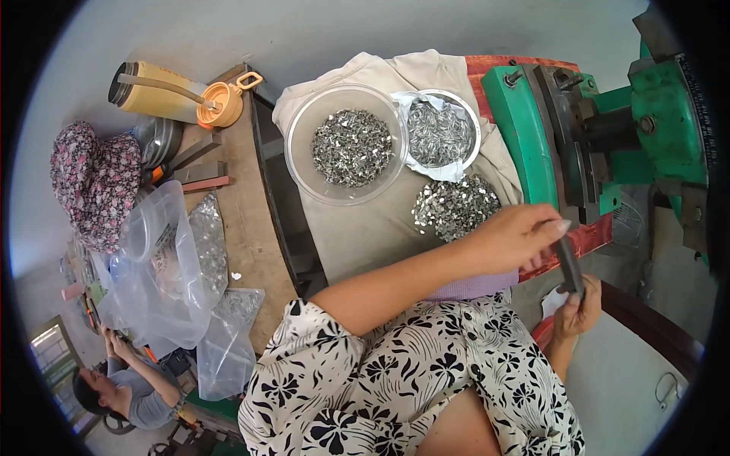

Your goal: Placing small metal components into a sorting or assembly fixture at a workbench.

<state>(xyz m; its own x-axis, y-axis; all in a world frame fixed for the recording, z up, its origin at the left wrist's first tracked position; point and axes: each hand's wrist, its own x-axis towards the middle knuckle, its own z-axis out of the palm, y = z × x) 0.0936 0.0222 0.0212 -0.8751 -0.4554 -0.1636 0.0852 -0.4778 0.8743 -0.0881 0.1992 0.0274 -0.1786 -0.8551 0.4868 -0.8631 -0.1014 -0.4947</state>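
Note:
A dark grey, narrow bar (pixel 569 266) is held slanting between my two hands, in front of the green machine. My left hand (pixel 506 239) reaches across from the left and is closed at the bar's upper end, fingertips bunched. My right hand (pixel 579 308) grips the lower end with thumb and fingers. Close by my left hand lies a loose heap of small shiny metal pieces (pixel 456 209) on a beige cloth (pixel 334 228). Behind the heap is a white bowl (pixel 477 140), lined with plastic, full of thin silvery pieces. A clear round tub (pixel 300 163) beside it holds more small metal parts.
The green press-like machine (pixel 517 144) stands at the right on a red surface (pixel 487 68). At left, a wooden table (pixel 247 205) carries a yellow bottle (pixel 163 91), a floral cap (pixel 95 182) and plastic bags (pixel 167 266). Another person (pixel 144 395) sits at far lower left.

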